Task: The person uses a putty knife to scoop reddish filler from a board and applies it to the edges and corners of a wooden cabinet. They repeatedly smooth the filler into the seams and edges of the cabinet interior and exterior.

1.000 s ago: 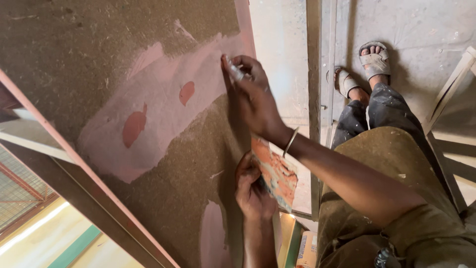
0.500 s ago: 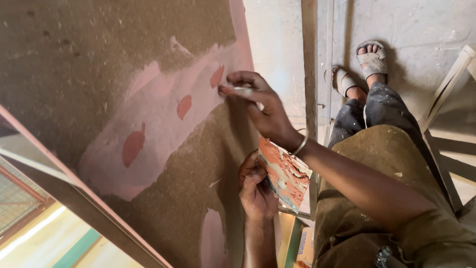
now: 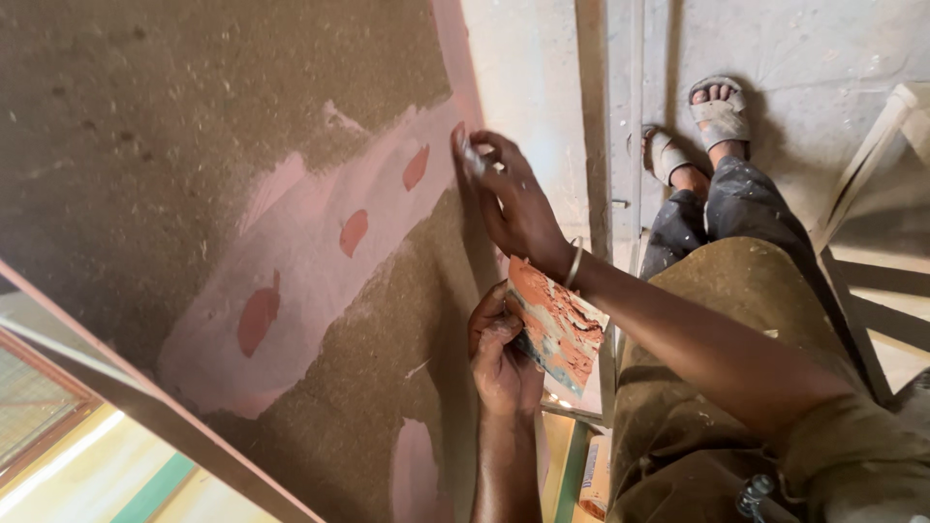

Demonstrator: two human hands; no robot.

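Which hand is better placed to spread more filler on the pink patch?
Probably the right hand: it holds a small scraper against the board beside the pink patch. The left hand holds the filler-smeared card.

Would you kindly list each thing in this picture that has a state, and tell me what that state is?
Brown particle board: tilted, partly coated with pale pink filler, darker red dabs on it.
Right hand: against the board's edge, pinching a small pale tool.
Left hand: gripping a flat card smeared with red putty.
Metal bangle: on the right wrist.
Grey sandals: worn, on the concrete floor.
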